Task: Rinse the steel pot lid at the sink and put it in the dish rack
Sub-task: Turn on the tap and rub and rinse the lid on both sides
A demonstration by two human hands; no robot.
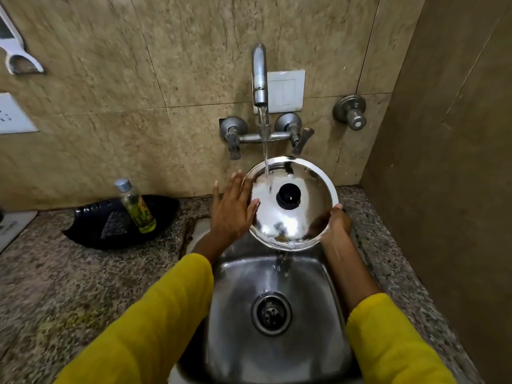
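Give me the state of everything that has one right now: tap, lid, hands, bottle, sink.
tap: running, stream hitting the lid
steel pot lid: knob side up, tilted, held over the sink, water running off its near edge
left hand: open, flat on the lid's left rim
right hand: gripping the lid's right rim
bottle: capped, leaning in the black tray
sink: no dishes, draining

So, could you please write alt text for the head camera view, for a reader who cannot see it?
A person in yellow sleeves holds a steel pot lid with a black knob under running water from a wall tap, above a steel sink. The right hand grips the lid's rim; the left hand lies flat against its left edge.
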